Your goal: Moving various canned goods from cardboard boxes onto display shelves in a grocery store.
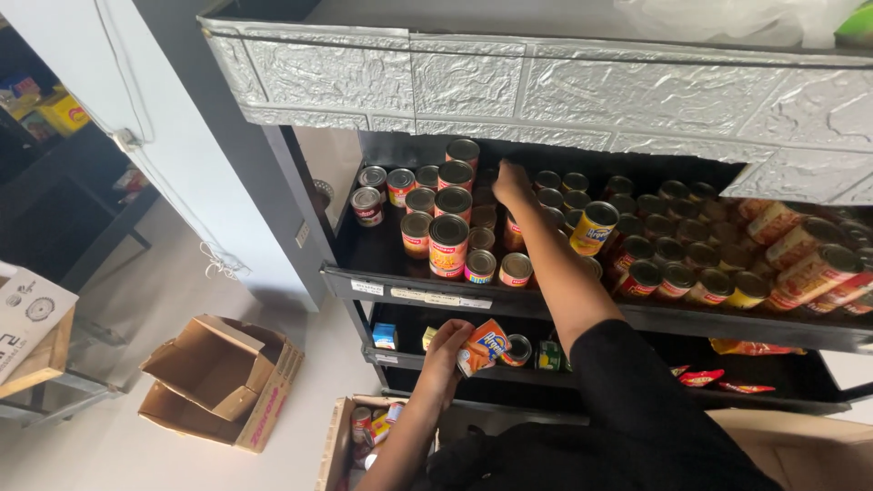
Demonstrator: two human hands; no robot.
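Black metal shelves (409, 282) hold rows of tins, and everything here is placed against that rack. On its upper tier the right hand (511, 182) reaches deep toward the back, among the tins behind a tall stack (452, 214) of orange-labelled ones; its fingers curl downward over the tins there, but whether they grip one cannot be told from this angle. Just right of that forearm stands a yellow tin (593, 227), tilted slightly. Farther right along the same tier lie red and gold tins (805, 264) on their sides.

Below the rack's front edge, level with the lower tier, the left hand (446, 350) has its fingers closed around an orange can (482, 345), held sideways with its label facing up. A silver-topped tin (518, 350) sits just beside it on that lower tier, and red packets (700, 377) lie farther right.

At the rack's foot an open carton (350, 436) holds more tins. Left of the rack, on the floor, lies an empty cardboard box (223, 382) with its flaps spread.
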